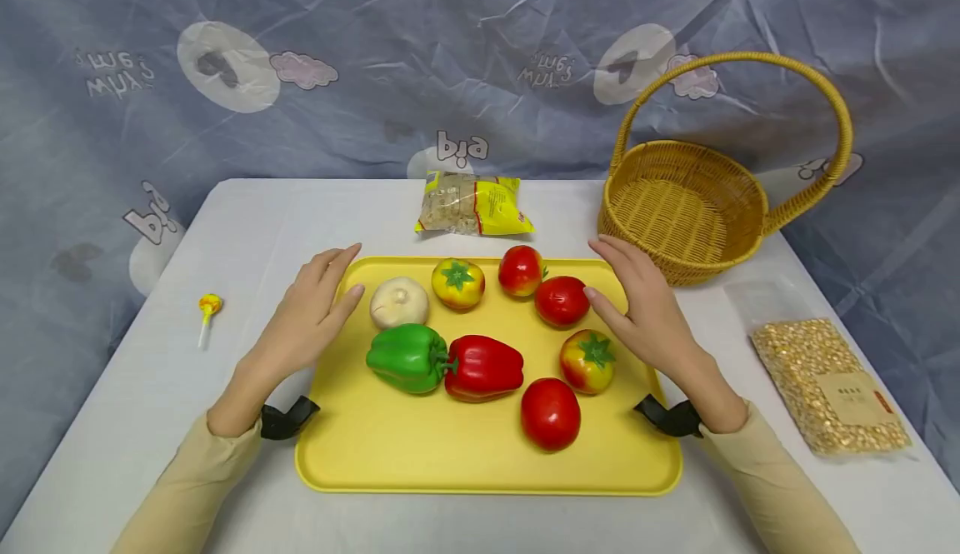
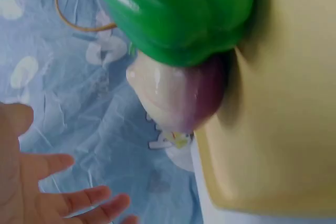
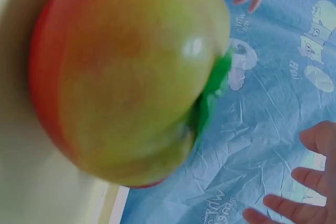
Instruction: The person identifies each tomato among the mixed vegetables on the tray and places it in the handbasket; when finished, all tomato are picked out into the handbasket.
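My left hand (image 1: 311,308) is held with fingers extended over the left edge of the yellow tray (image 1: 420,454), nearest a white garlic bulb (image 1: 399,302) and a green bell pepper (image 1: 407,358). Fingers also spread, my right hand (image 1: 648,308) hovers at the tray's right edge, holding nothing. Close to it are a red tomato (image 1: 562,301) and a red-and-yellow tomato (image 1: 588,361). A red bell pepper (image 1: 483,368) lies against the green one. In the right wrist view a yellowish tomato (image 3: 131,77) fills much of the picture; the green pepper (image 2: 178,14) looms large in the left wrist view.
On the tray are also a large red tomato (image 1: 551,414) and two smaller ones at the back. A yellow snack-like bag (image 1: 476,204) lies behind it. A wicker basket (image 1: 682,204) stands back right, above a bag of corn kernels (image 1: 828,387). A lollipop (image 1: 209,308) lies left.
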`<state>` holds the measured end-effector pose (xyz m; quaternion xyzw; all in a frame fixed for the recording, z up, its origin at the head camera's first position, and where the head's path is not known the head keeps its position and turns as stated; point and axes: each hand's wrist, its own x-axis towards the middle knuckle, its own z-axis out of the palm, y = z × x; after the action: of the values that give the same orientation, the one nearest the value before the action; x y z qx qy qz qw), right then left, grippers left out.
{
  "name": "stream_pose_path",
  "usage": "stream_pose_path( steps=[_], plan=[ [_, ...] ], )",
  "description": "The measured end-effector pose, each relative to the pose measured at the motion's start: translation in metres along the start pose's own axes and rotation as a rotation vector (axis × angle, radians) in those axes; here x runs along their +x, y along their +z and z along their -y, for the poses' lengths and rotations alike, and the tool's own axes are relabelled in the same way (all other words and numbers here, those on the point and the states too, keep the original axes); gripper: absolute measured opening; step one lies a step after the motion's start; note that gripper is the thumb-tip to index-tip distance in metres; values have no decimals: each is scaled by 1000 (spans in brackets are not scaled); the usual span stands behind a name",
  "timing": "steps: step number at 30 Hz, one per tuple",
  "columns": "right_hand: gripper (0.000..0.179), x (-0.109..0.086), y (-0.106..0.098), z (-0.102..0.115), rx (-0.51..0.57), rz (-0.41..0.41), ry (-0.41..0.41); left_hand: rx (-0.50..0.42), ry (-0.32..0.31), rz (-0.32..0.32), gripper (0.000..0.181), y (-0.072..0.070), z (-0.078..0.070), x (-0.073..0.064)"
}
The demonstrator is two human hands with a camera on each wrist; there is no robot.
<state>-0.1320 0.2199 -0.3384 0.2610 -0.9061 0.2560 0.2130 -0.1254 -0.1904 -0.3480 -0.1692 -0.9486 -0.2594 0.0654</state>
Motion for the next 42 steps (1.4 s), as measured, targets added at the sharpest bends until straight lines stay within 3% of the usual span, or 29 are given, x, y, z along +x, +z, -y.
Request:
stream_pose_path(
  steps=[3,6,8,11,14,19,25,29,36,42],
  plan=[
    [56,-1,-2,-2,39,-25,-36,-26,-29,-65,53,-2,11,-3],
    [54,-5,-5,-3,73,-36,-53,-7,-81,-83,51,-4,23,-6],
    [55,-8,-7,-4,99,-49,-54,11,-137,-37,50,-5,30,-6],
    [55,-13,-10,-6,146,-72,-28,21,-223,85,51,-8,41,-6],
    [52,-19,-13,-12,199,-83,2,-35,-271,201,54,-7,52,-6],
    [49,-28,-16,-21,284,-33,64,-183,-240,293,56,-1,72,-5],
    [46,-37,-18,-34,391,54,111,-358,-218,332,55,4,88,-4],
    [46,-42,-18,-42,484,156,146,-486,-211,353,55,10,91,-1],
    [51,-50,-12,-51,582,397,159,-542,-203,349,51,21,93,1],
    [61,-53,-5,-54,582,498,116,-554,-197,336,51,24,96,0]
  ],
)
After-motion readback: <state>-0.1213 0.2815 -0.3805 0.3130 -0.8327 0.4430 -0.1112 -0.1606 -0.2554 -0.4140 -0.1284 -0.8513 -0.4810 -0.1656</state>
